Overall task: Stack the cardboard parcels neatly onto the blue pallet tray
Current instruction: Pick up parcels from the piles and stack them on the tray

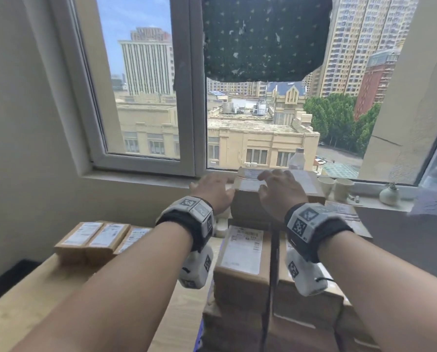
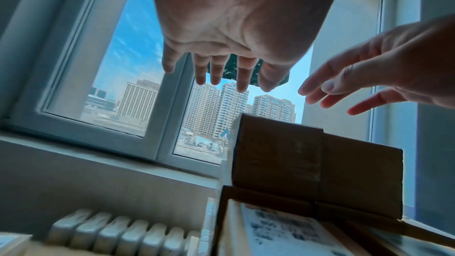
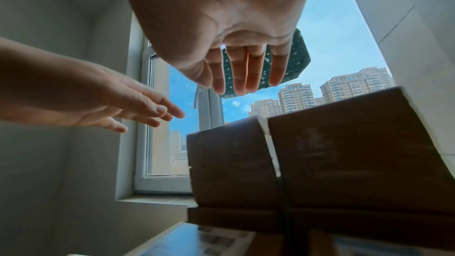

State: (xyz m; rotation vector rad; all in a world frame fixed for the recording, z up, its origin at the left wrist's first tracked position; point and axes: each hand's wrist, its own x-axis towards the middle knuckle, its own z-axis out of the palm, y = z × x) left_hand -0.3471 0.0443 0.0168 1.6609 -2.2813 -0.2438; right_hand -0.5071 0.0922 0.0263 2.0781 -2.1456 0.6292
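A tall stack of brown cardboard parcels (image 1: 240, 252) with white labels rises at the table's right, under the window. The top parcel (image 1: 247, 207) sits at the back of the stack. My left hand (image 1: 212, 189) hovers by its left edge with straight, spread fingers. My right hand (image 1: 278, 189) is over its top, fingers also spread. The wrist views show the left hand (image 2: 221, 69) and the right hand (image 3: 243, 69) in the air above the parcel (image 2: 307, 166), holding nothing. A thin bluish edge (image 1: 199, 335) shows at the stack's left foot; the tray is otherwise hidden.
Three small labelled parcels (image 1: 92, 237) lie side by side on the wooden table (image 1: 34, 288) at left. Two cups (image 1: 343, 189), a small vase (image 1: 388, 195) and a plastic bottle (image 1: 297, 158) stand on the window sill. A white radiator (image 2: 118, 235) is below the sill.
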